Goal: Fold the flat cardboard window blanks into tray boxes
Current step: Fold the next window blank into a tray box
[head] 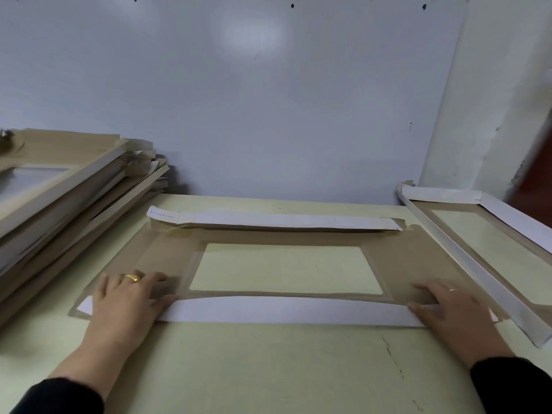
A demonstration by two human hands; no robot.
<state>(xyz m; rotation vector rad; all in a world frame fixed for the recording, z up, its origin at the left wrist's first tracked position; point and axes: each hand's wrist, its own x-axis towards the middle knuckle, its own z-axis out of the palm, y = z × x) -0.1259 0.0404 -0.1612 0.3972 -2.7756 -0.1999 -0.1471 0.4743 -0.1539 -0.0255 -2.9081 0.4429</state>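
- Head view: a flat cardboard window blank (167, 249) lies in the middle of the desk (268, 369), brown side up, with a clear window in its middle.
- The near flap (283, 310) is folded over, so its white side shows. It bows up a little in the middle.
- The left hand (125, 303) lies flat on the left end of this flap, fingers straight, pressing down. It grips nothing.
- The right hand (451, 309) lies flat on the right end the same way, also gripping nothing.
- The far flap (277, 220) is folded over too and shows white.
- I think the step now is to make the near fold sharp. To do it well, slide both hands in toward the middle, where the flap bows up, and press hard along the fold line.
- Keep the blank from sliding on the smooth desk while you press.
- A messy stack of blanks (68, 186) sits on the left, near the wall.
- A folded tray box (478, 252) with white sides sits on the right, just beside the blank.
- The desk is pale yellow-green, with a thin crack near the right side.
- A plain grey-white wall (268, 100) stands behind the desk.
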